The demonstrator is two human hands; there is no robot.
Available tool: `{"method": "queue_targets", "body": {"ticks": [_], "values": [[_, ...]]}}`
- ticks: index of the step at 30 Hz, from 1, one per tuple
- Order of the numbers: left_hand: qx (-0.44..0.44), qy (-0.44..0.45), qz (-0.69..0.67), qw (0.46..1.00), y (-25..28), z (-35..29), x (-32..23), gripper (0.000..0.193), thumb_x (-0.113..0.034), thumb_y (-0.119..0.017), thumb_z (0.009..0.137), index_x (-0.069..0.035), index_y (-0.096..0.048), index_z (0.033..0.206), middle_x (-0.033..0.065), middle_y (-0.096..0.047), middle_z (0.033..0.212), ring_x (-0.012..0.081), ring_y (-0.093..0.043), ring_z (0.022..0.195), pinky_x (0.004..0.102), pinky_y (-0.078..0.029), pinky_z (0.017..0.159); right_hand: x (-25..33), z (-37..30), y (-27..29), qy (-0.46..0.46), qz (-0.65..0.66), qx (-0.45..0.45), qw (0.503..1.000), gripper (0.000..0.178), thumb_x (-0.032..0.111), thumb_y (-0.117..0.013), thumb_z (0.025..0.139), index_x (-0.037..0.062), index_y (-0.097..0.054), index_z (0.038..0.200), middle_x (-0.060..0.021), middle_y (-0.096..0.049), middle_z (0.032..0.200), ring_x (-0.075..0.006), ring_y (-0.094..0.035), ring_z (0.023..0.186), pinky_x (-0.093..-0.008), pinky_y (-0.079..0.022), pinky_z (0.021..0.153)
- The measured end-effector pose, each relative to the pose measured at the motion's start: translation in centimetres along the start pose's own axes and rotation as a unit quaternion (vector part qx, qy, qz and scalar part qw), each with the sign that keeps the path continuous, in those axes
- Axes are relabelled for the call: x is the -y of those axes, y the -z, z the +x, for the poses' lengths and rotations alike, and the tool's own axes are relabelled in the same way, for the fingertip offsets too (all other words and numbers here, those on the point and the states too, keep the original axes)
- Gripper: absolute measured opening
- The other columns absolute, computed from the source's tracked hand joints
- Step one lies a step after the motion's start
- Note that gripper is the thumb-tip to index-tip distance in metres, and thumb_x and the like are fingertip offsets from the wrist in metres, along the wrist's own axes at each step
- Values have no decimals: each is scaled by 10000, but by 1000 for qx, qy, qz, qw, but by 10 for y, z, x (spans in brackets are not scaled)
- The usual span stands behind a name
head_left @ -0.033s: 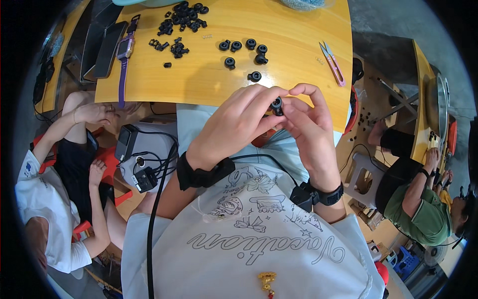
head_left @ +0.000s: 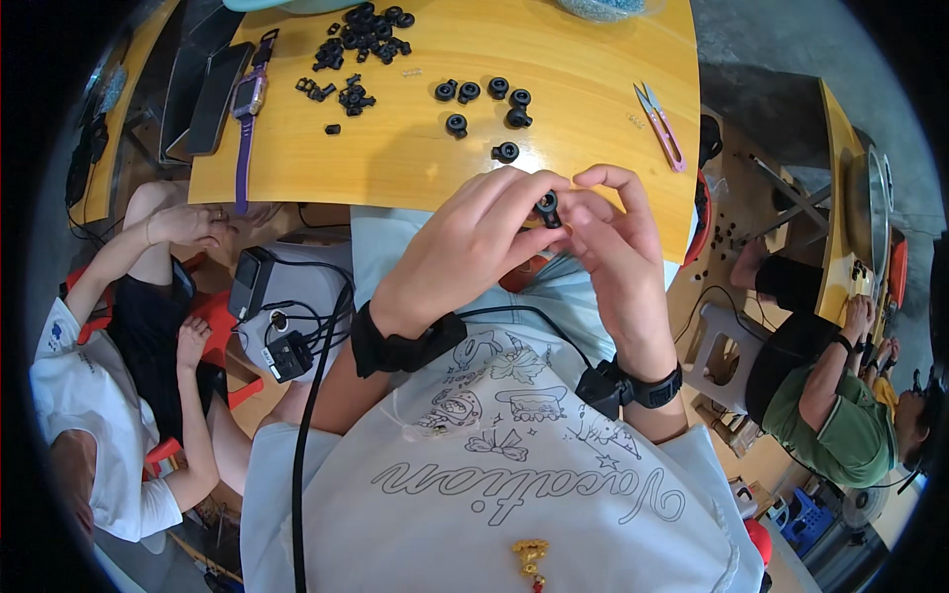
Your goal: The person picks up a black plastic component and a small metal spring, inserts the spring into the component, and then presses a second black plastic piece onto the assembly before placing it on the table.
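Over the table's near edge, my left hand (head_left: 470,232) pinches a small black ring-headed plastic part (head_left: 548,206) between thumb and forefinger, its round opening facing up. My right hand (head_left: 615,232) is close against the part's right side, forefinger arched and thumb bent in. Whatever lies between its thumb and the other fingertips is too small or hidden to make out. Beyond my hands, similar black ring-headed parts (head_left: 505,151) lie loosely grouped on the wooden table (head_left: 395,168).
Farther left are a heap of black rings (head_left: 368,35) and small black pieces (head_left: 354,96). Pink-handled thread snips (head_left: 662,128) lie at the right edge, a purple-strapped watch (head_left: 247,96) at the left. A person (head_left: 109,395) sits left; another (head_left: 830,415) works at a table to the right.
My right thumb and fingertips have shifted slightly to the right, away from the black part. The left hand still holds it, moved barely left.
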State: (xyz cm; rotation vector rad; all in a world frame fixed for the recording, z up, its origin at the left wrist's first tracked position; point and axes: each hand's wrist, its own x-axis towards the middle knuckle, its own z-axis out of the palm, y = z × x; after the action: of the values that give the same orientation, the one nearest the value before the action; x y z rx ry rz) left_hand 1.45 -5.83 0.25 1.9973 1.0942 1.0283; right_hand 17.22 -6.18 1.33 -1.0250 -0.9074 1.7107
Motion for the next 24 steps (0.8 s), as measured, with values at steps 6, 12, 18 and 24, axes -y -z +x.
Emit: {"method": "queue_targets", "body": {"ticks": [6,12,18,24], "values": [[22,79,-180,980,4,4,-17,343,-9,-618,729,-32,-517,1057,70,-548,931,139,-511,690,244,-423,635,4,2,-2,128,-135,106,977,669,14,-683,676,37,-342,1251,-102,-424,1245,-145,-477,999,-283,-405,854],[17,56,-203,978,3,4,-29,277,-30,-571,766,-31,-504,1035,88,-542,893,182,-541,704,264,-440,623,-7,5,-16,113,-4,134,985,632,63,-758,616,22,-422,1150,-137,-471,1206,-167,-487,1031,-290,-424,843],[-4,7,-152,988,-3,3,-29,245,-37,-560,748,-22,-522,990,73,-550,904,190,-533,718,256,-433,635,-14,13,-11,220,-42,149,963,531,93,-754,640,15,-461,1076,-162,-537,1096,-198,-522,990,-299,-437,816],[-28,-40,-188,981,-6,-1,-27,243,-71,-547,794,-53,-469,1024,96,-526,875,250,-528,746,311,-423,671,-14,17,-26,277,-30,131,951,549,430,-663,732,19,-439,1020,-192,-537,945,-250,-559,839,-349,-472,754]]}}
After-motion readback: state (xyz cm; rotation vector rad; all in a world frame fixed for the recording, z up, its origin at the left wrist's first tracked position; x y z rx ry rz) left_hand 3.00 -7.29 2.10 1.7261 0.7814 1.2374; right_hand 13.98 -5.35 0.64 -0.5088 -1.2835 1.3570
